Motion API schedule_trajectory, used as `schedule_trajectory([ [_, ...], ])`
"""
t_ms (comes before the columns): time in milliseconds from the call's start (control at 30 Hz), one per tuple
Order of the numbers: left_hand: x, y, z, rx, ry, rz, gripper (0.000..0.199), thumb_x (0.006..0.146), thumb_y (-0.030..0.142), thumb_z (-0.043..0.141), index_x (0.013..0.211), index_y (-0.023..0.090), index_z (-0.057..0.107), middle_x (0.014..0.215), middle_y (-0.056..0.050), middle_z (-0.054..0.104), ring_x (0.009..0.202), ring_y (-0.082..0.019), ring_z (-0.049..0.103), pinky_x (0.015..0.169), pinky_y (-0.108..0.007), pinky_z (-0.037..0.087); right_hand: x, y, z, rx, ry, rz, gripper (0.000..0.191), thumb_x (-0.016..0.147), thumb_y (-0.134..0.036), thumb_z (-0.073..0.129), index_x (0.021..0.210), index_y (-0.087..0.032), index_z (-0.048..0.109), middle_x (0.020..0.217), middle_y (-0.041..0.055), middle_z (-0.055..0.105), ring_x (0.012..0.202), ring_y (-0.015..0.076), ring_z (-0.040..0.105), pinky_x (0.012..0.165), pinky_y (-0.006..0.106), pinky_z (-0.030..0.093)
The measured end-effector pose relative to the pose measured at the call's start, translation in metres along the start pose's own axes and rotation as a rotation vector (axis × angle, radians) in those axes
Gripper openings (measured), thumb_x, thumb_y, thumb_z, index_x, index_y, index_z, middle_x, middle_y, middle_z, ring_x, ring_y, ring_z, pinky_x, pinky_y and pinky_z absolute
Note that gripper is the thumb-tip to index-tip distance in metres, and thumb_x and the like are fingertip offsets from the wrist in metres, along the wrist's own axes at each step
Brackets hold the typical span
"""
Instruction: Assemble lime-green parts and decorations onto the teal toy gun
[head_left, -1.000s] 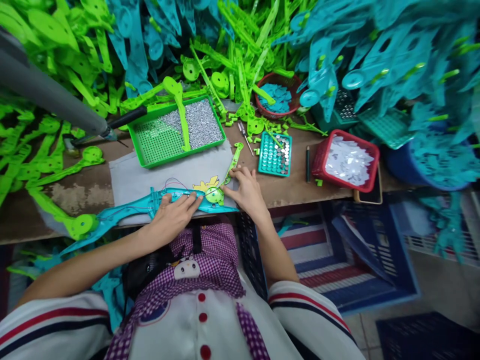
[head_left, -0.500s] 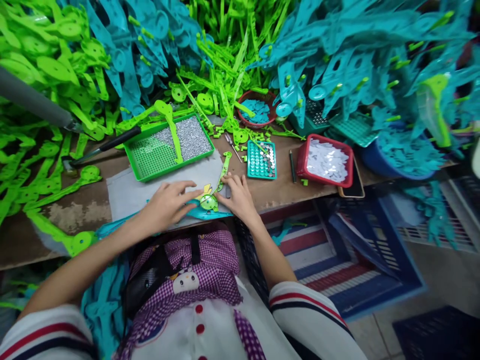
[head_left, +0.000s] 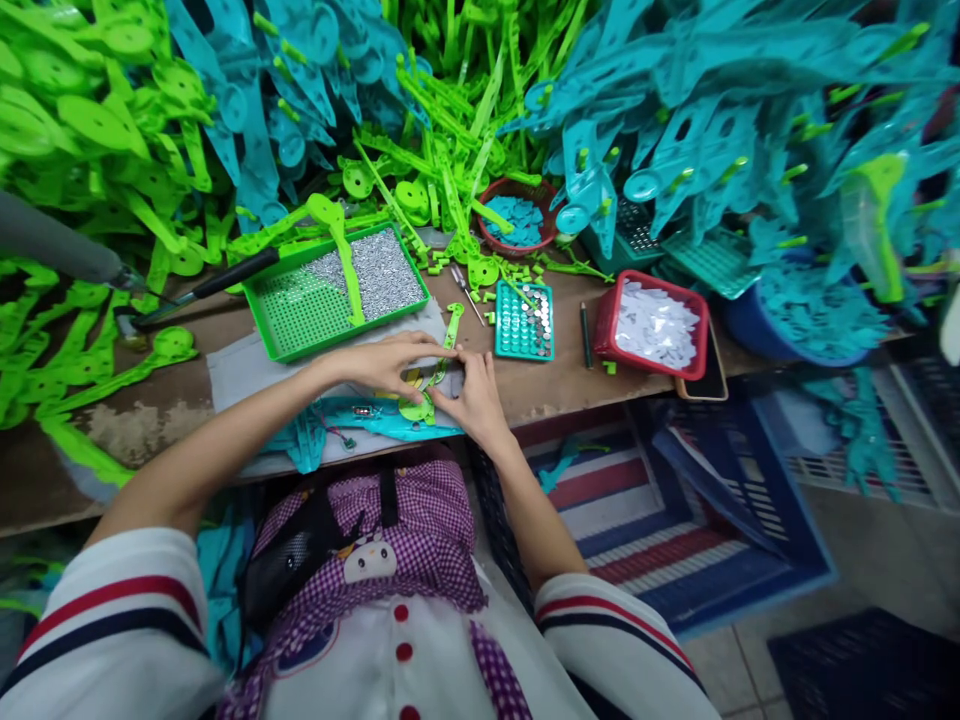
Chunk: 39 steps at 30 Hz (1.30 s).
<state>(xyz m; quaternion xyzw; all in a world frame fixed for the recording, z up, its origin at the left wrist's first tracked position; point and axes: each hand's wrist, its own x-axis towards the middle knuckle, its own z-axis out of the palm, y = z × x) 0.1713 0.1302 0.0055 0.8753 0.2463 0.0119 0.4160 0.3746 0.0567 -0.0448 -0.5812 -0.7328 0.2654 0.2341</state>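
Both hands meet on the green plastic arm (head_left: 442, 350): the left hand (head_left: 390, 362) and right hand (head_left: 471, 395) each hold it in a closed grip, just above the teal piece (head_left: 375, 415) on the bench (head_left: 555, 375).

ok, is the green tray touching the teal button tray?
Apart. The head view shows bare wooden bench and a small screwdriver between the green tray and the teal button tray.

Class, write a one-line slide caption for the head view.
Both hands, left and right, meet on a green part atop a teal piece at a cluttered bench.
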Motion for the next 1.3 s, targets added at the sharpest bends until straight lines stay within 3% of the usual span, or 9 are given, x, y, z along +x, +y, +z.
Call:
schedule_trajectory([
  [167,0.007,-0.007,-0.002,-0.119,0.014,0.055,0.077,0.084,0.045,0.068,0.149,0.023,0.035,0.141,-0.013,0.048,0.124,-0.027,0.046,0.107,-0.041,0.036,0.000,0.002,0.002,0.049,0.023,0.017,0.068,0.078,-0.049,0.064,0.133,-0.017,0.039,0.129,0.0187,0.061,0.127,0.0315,0.057,0.121,0.064,0.015],
  [333,0.011,-0.014,0.003,-0.117,0.048,0.037,0.070,0.081,0.041,0.070,0.143,0.025,0.043,0.135,-0.011,0.049,0.121,-0.027,0.047,0.104,-0.042,0.038,-0.003,0.001,0.002,0.076,0.042,0.001,0.067,0.080,-0.050,0.062,0.135,-0.022,0.035,0.132,0.0157,0.060,0.126,0.0296,0.058,0.122,0.063,0.013],
  [500,0.014,-0.018,0.009,-0.019,0.028,-0.020,0.062,0.073,0.030,0.073,0.131,0.025,0.054,0.132,-0.008,0.045,0.122,-0.026,0.045,0.108,-0.040,0.036,-0.004,0.000,0.002,0.065,0.041,0.004,0.058,0.083,-0.047,0.058,0.132,-0.023,0.038,0.128,0.0131,0.063,0.126,0.0288,0.059,0.122,0.063,0.009],
  [833,0.017,-0.013,0.010,0.029,0.017,-0.057,0.061,0.070,0.029,0.069,0.129,0.022,0.053,0.135,-0.010,0.043,0.123,-0.028,0.044,0.105,-0.039,0.038,-0.002,0.000,0.001,0.067,0.027,0.019,0.060,0.080,-0.047,0.063,0.130,-0.020,0.045,0.128,0.0140,0.064,0.128,0.0296,0.057,0.121,0.063,0.010],
  [933,0.019,-0.013,0.010,0.019,0.013,-0.042,0.062,0.069,0.028,0.069,0.128,0.020,0.053,0.134,-0.010,0.044,0.122,-0.028,0.045,0.105,-0.039,0.038,-0.007,-0.002,-0.012,0.067,-0.024,-0.017,0.060,0.081,-0.048,0.063,0.133,-0.021,0.046,0.131,0.0144,0.062,0.129,0.0304,0.056,0.120,0.063,0.018],
  [1033,0.020,-0.015,0.011,0.015,0.015,-0.028,0.063,0.068,0.029,0.071,0.128,0.022,0.053,0.132,-0.008,0.044,0.120,-0.027,0.046,0.105,-0.039,0.038,-0.009,-0.011,-0.037,0.086,-0.042,-0.084,0.049,0.085,-0.049,0.059,0.128,-0.025,0.054,0.130,0.0120,0.063,0.125,0.0288,0.058,0.111,0.055,0.040],
  [1100,0.020,-0.017,0.011,0.018,0.026,-0.024,0.062,0.067,0.028,0.072,0.126,0.022,0.055,0.131,-0.007,0.045,0.120,-0.027,0.045,0.106,-0.039,0.037,0.005,-0.020,-0.054,0.087,0.048,-0.115,0.037,0.090,-0.047,0.053,0.120,-0.027,0.060,0.123,0.0092,0.067,0.118,0.0265,0.061,0.103,0.048,0.048],
  [1200,0.020,-0.017,0.011,0.017,0.032,-0.024,0.062,0.066,0.027,0.073,0.126,0.023,0.056,0.131,-0.007,0.045,0.122,-0.027,0.045,0.107,-0.039,0.036,0.062,-0.031,-0.063,0.003,0.176,-0.139,0.030,0.096,-0.037,0.040,0.109,-0.025,0.065,0.112,0.0073,0.070,0.109,0.0242,0.064,0.098,0.045,0.050],
  [1300,0.019,-0.016,0.009,0.014,0.026,-0.041,0.063,0.067,0.028,0.073,0.127,0.022,0.056,0.133,-0.009,0.044,0.124,-0.028,0.044,0.108,-0.039,0.035,0.139,-0.032,-0.053,-0.228,0.043,-0.092,0.029,0.092,-0.020,0.041,0.103,-0.019,0.068,0.112,0.0116,0.069,0.106,0.0277,0.064,0.092,0.045,0.050],
])
